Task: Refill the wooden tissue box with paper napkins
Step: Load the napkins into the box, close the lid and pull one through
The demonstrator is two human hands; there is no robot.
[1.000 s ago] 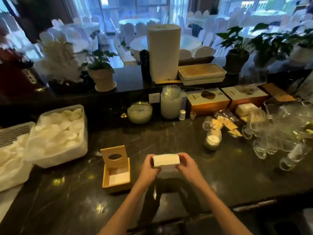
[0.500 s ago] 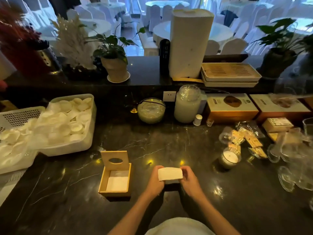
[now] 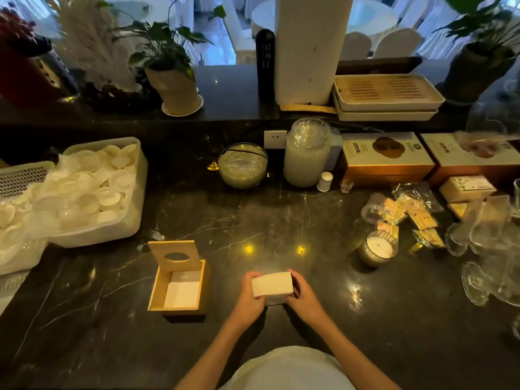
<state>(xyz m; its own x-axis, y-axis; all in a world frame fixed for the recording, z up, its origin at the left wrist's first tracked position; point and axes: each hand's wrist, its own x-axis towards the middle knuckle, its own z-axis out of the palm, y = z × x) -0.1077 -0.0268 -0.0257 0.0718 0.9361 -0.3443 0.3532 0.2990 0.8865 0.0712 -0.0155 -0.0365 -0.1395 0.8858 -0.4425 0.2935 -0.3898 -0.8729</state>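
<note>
A wooden tissue box (image 3: pixel 157 288) stands on the dark marble counter, left of my hands. Its lid (image 3: pixel 176 255), with an oval slot, is tipped up at the back. White napkins (image 3: pixel 183 289) lie inside it. I hold a thick white stack of paper napkins (image 3: pixel 272 284) just above the counter. My left hand (image 3: pixel 249 298) grips its left end and my right hand (image 3: pixel 305 296) grips its right end. The stack sits about a hand's width to the right of the box.
A white tub of small white dishes (image 3: pixel 92 192) stands at the left, beside a mesh basket (image 3: pixel 19 181). A candle glass (image 3: pixel 377 249), packets and glass cups (image 3: pixel 484 243) crowd the right. Jars and cartons line the back.
The camera has tilted further down and drawn closer. My hands and the napkin stack have shifted little; the stack is now turned with its broad edge face toward me.
</note>
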